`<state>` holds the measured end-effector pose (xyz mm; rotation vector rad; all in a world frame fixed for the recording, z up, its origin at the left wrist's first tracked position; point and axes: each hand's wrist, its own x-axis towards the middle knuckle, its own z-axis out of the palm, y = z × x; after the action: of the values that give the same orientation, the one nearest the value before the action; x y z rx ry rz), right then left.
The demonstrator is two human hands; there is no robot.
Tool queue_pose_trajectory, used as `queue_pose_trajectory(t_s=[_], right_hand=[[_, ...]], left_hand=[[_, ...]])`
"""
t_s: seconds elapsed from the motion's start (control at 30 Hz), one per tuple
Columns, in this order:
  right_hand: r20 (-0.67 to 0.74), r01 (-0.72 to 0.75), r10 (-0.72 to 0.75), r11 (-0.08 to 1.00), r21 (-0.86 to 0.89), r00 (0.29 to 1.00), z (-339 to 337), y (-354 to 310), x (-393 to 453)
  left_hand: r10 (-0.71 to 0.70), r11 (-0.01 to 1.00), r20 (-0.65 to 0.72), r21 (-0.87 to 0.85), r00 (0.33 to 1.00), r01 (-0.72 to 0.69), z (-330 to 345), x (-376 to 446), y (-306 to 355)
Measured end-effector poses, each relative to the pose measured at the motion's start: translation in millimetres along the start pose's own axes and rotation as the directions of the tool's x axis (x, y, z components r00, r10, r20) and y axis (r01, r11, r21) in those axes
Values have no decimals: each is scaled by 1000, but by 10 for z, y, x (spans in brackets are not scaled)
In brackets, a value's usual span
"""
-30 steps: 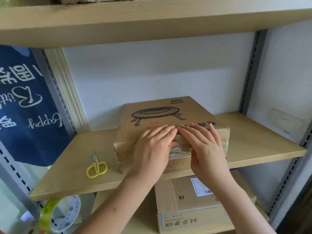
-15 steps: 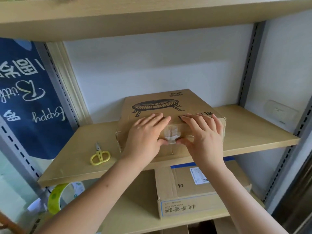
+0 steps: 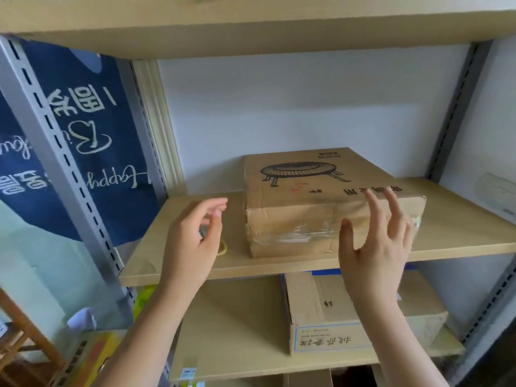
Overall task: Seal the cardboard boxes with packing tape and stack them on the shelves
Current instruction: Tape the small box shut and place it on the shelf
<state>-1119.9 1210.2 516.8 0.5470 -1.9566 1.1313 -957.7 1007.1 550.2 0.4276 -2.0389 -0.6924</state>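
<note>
A flat cardboard box point(image 3: 301, 196) with a round-table drawing on top lies on the middle wooden shelf point(image 3: 460, 227). Clear tape point(image 3: 296, 233) runs across its front face. My left hand point(image 3: 192, 241) hovers left of the box, fingers loosely curled and empty, above the yellow scissors point(image 3: 222, 247), which it mostly hides. My right hand point(image 3: 374, 244) is raised in front of the box's right half, fingers spread, off the cardboard and holding nothing.
A second cardboard box point(image 3: 349, 317) with a blue-framed label sits on the lower shelf point(image 3: 237, 331). A navy banner point(image 3: 83, 135) hangs behind the grey slotted upright point(image 3: 55, 152) at left. Another wooden shelf point(image 3: 251, 23) spans overhead. A roll of yellow-green tape point(image 3: 143, 298) peeks below the middle shelf.
Both hands have lifted off the box's taped front edge. The left hand has swung left over the scissors; the right has drawn back with fingers spread. The view has shifted left.
</note>
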Motion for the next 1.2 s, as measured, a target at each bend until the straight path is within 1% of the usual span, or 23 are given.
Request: queue_pose_trajectory(t_s=[0.1, 0.17, 0.23, 0.33, 0.37, 0.43, 0.5, 0.53, 0.57, 0.63, 0.7, 0.73, 0.77, 0.8, 0.87, 0.9, 0.93, 0.97, 1.03, 1.07, 1.1, 1.17, 1.2], right_hand=[[-37, -205, 205, 979, -6, 978, 19, 4, 74], [-6, -299, 299, 954, -1, 954, -3, 75, 87], [54, -320, 319, 947, 13, 946, 9, 62, 15], [68, -268, 268, 963, -9, 961, 59, 4, -22], [70, -282, 282, 959, -20, 957, 52, 20, 39], [117, -363, 361, 932, -8, 925, -10, 115, 191], [187, -439, 427, 898, 24, 885, -104, 223, 272], [184, -435, 425, 900, 20, 886, -140, 233, 259], [144, -407, 401, 914, 10, 905, -160, 199, 222], [24, -301, 301, 953, 28, 953, -152, 3, 89], [-33, -130, 134, 985, 118, 990, -78, -321, -110], [-25, -37, 42, 984, 173, 999, -22, -514, -221], [7, 39, -41, 972, 231, 999, 49, -714, -338], [59, 90, -112, 954, 284, 992, 130, -908, -453], [203, 149, -231, 923, 354, 952, 310, -1250, -664], [290, 158, -274, 917, 366, 917, 414, -1387, -753], [380, 154, -296, 920, 361, 876, 517, -1489, -832], [460, 139, -297, 928, 347, 837, 622, -1566, -896], [576, 98, -277, 942, 322, 769, 816, -1646, -1004], [611, 84, -268, 946, 313, 745, 893, -1669, -1047], [625, 88, -267, 949, 302, 733, 953, -1688, -1087], [603, 149, -301, 945, 290, 739, 1048, -1727, -1147], [588, 195, -332, 938, 285, 737, 1085, -1755, -1169]], left_hand=[[-68, 992, -6, -110, 998, 67, 44, -110, -33], [-110, 983, 32, -144, 993, 113, 127, -188, -7], [-149, 976, 81, -150, 985, 160, 211, -242, 11], [-183, 975, 132, -106, 974, 197, 296, -251, 3], [-195, 973, 142, -98, 970, 210, 311, -241, -7], [-214, 967, 173, -103, 962, 233, 325, -220, -24], [-190, 968, 212, -122, 959, 218, 304, -194, -19], [-167, 971, 206, -133, 964, 197, 262, -183, -13], [-142, 975, 165, -145, 976, 166, 200, -173, -16], [-101, 984, 33, -147, 994, 105, 29, -176, -73], [-99, 992, -102, -93, 990, 89, -168, -265, -197], [-125, 991, -170, -77, 977, 113, -253, -345, -286], [-193, 980, -236, -94, 952, 175, -325, -451, -383], [-300, 952, -287, -153, 910, 265, -382, -573, -475], [-541, 836, -330, -311, 774, 452, -445, -803, -645], [-626, 774, -323, -367, 710, 515, -455, -895, -721], [-676, 731, -305, -395, 670, 557, -459, -970, -800], [-702, 705, -277, -401, 657, 585, -460, -1015, -872], [-732, 667, -171, -377, 659, 643, -480, -1012, -972], [-749, 646, -117, -348, 652, 679, -491, -986, -1022], [-772, 620, -74, -306, 631, 723, -506, -959, -1055], [-807, 580, -27, -226, 590, 782, -548, -927, -1093], [-814, 570, -21, -227, 581, 790, -570, -922, -1079]])
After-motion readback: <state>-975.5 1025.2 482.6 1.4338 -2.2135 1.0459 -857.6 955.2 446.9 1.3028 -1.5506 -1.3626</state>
